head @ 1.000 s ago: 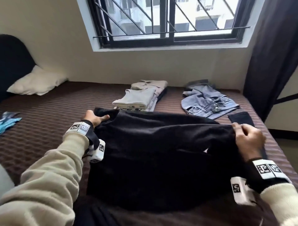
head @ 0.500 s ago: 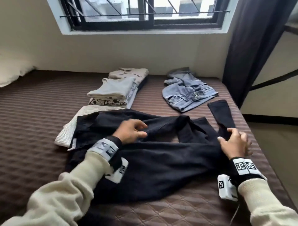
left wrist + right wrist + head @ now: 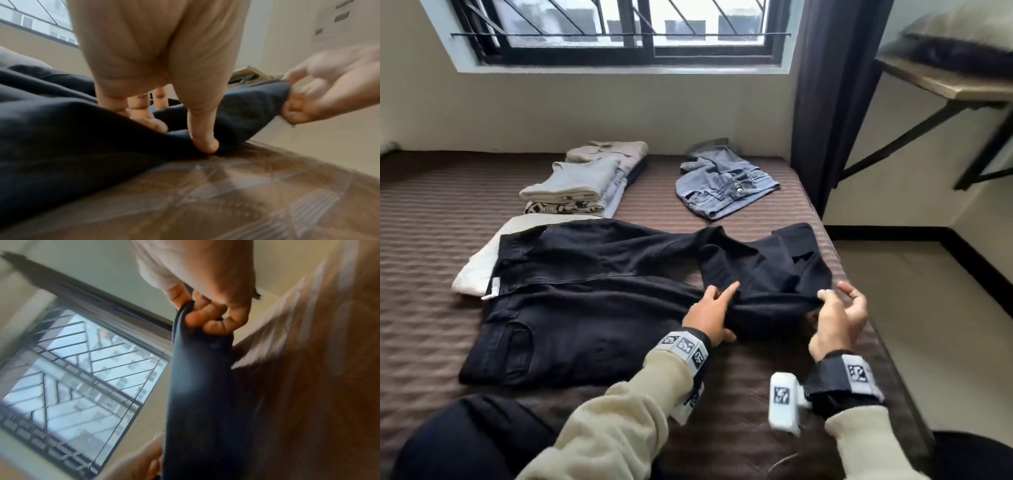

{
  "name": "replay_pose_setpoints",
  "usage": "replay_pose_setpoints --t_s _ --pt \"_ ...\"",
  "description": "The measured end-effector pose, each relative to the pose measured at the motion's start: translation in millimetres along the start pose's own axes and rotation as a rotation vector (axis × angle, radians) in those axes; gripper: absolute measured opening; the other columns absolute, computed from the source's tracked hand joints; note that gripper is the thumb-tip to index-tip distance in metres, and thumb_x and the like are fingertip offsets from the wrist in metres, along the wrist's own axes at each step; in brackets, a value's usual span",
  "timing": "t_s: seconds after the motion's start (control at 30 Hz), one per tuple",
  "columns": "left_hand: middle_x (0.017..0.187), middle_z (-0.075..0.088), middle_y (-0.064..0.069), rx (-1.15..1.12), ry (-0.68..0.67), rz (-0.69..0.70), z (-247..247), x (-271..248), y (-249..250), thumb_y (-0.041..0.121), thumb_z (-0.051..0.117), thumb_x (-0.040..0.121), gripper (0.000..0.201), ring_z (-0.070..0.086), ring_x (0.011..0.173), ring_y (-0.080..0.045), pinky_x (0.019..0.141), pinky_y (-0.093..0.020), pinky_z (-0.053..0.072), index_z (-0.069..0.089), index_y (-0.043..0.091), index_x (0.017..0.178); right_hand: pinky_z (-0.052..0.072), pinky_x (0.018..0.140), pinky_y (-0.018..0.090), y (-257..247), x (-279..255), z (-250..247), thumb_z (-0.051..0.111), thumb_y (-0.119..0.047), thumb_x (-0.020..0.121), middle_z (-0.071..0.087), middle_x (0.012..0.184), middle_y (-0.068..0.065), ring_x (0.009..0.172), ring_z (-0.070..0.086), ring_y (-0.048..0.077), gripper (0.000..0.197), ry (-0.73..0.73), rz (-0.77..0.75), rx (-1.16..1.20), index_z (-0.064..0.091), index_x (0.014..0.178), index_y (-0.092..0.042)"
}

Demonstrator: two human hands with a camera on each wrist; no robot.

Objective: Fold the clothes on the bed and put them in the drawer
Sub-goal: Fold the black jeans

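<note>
Where the brown quilted bed [image 3: 431, 274] fills most of the head view, we see a pair of black trousers [image 3: 585, 301] spread flat across its near half, waistband to our left and the legs running right toward the bed's edge, where the leg ends are turned back over themselves. Under the waistband end lies a cream knitted garment [image 3: 479, 263], partly covered by the black cloth. Farther back, near the wall below the barred window [image 3: 619, 31], sits a stack of folded light-coloured clothes [image 3: 582, 185], and well apart to its right a folded pair of light blue jeans [image 3: 722, 185]. A dark curtain [image 3: 832, 102] hangs at the right of the window, beside a wall-mounted wooden shelf [image 3: 962, 85]. Our left hand [image 3: 710, 317] rests on the trouser leg with straight fingers pressing the cloth down onto the bed; in the left wrist view the thumb [image 3: 203, 139] pushes into the fabric at the fold's near edge. Our right hand [image 3: 837, 317] pinches the folded leg at its right end, thumb and curled fingers closed on the cloth, so this grip is holding the trousers, raised slightly off the bed. The right wrist view, though blurred, shows the black cloth [image 3: 201, 386] hanging taut from those curled fingers [image 3: 207, 316].
</note>
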State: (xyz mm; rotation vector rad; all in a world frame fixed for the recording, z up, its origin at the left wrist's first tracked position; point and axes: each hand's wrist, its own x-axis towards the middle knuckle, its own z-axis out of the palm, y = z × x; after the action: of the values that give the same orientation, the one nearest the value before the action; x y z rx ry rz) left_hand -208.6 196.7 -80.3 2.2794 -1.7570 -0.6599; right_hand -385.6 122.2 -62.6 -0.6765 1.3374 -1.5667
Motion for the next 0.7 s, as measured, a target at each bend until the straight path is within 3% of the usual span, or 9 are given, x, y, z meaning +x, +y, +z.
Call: replay_pose_setpoints --t_s 0.07,0.17,0.23,0.3,0.4,0.47,0.53,0.6,0.7 --pt "0.129 0.049 -0.003 0.056 -0.017 0.034 -5.6 -8.0 -2.4 0.018 0.074 0.077 0.074 0.052 0.119 -0.03 0.1 -0.039 0.043 0.041 0.037 0.14 0.035 0.043 0.026 -3.0 -30.1 -18.6 0.056 0.001 0.076 0.049 0.066 0.001 0.048 0.039 0.01 0.032 0.004 -0.206 -0.027 0.051 0.092 -0.028" --pt "0.119 0.061 -0.004 0.114 -0.056 0.118 -24.0 -24.9 -5.3 0.013 0.065 0.075 0.05 0.056 0.114 -0.027 0.096 -0.035 0.046 0.061 0.035 0.119 0.031 0.048 0.015 -12.2 -56.9 -39.0 0.052 0.002 0.075 0.037 0.053 -0.006 0.043 0.036 0.004 0.028 -0.019 -0.434 -0.169 0.052 0.089 -0.022" --pt "0.112 0.067 -0.002 0.183 -0.142 0.208 -38.0 -38.8 -5.7 0.015 0.069 0.071 0.043 0.06 0.106 -0.022 0.092 -0.032 0.048 0.068 0.033 0.11 0.036 0.053 0.012 -26.5 -56.2 -42.8 0.055 0.001 0.077 0.047 0.052 -0.009 0.049 0.047 0.001 0.024 0.028 -0.55 -0.305 0.058 0.085 -0.022" --pt "0.103 0.069 0.001 0.213 -0.289 0.231 -51.6 -54.8 -7.6 0.021 0.077 0.07 0.036 0.06 0.093 -0.016 0.085 -0.027 0.05 0.072 0.029 0.105 0.045 0.065 0.025 -41.2 -43.4 -36.5 0.061 -0.003 0.079 0.058 0.062 -0.006 0.06 0.057 0.009 0.016 -0.007 -0.618 -0.499 0.067 0.086 -0.016" --pt "0.09 0.066 0.003 0.171 -0.476 0.181 -65.9 -67.6 -16.7 0.03 0.08 0.074 0.028 0.059 0.085 -0.015 0.079 -0.028 0.051 0.073 0.026 0.101 0.046 0.081 0.032 -55.4 -18.0 -13.0 0.07 -0.011 0.082 0.069 0.091 0.01 0.093 0.066 0.03 0.025 -0.409 -0.514 -0.898 0.068 0.107 -0.012" --pt "0.076 0.062 0.008 0.038 -0.431 0.176 -67.6 -68.2 -20.3 0.032 0.079 0.077 0.025 0.06 0.074 -0.013 0.069 -0.023 0.052 0.074 0.025 0.101 0.04 0.093 0.029 -46.9 0.0 7.3 0.078 -0.02 0.079 0.063 0.121 0.014 0.116 0.057 0.03 0.06 -0.686 -0.366 -1.157 0.052 0.132 -0.008" --pt "0.069 0.057 0.012 -0.189 -0.269 0.157 -64.1 -65.2 -18.5 0.029 0.076 0.082 0.024 0.056 0.06 -0.008 0.056 -0.014 0.046 0.073 0.023 0.105 0.04 0.103 0.032 -30.6 14.2 25.1 0.083 -0.034 0.073 0.051 0.138 0.017 0.129 0.048 0.032 0.086 -0.804 -0.222 -1.347 0.039 0.143 -0.008" --pt "0.07 0.055 0.011 -0.32 -0.089 0.142 -59.0 -60.8 -16.7 0.024 0.073 0.084 0.024 0.053 0.057 -0.002 0.056 -0.005 0.039 0.071 0.02 0.107 0.041 0.106 0.036 -16.5 23.4 35.1 0.085 -0.044 0.068 0.052 0.139 0.016 0.129 0.048 0.031 0.084 -0.813 -0.144 -1.504 0.048 0.136 -0.01" --pt "0.077 0.059 0.007 -0.302 0.013 0.121 -53.5 -52.9 -20.0 0.019 0.073 0.084 0.026 0.054 0.073 -0.005 0.064 -0.001 0.035 0.07 0.016 0.11 0.047 0.093 0.029 -16.5 40.4 44.4 0.09 -0.031 0.065 0.067 0.117 0.013 0.109 0.061 0.026 0.046 -0.756 -0.073 -1.403 0.069 0.099 -0.01"
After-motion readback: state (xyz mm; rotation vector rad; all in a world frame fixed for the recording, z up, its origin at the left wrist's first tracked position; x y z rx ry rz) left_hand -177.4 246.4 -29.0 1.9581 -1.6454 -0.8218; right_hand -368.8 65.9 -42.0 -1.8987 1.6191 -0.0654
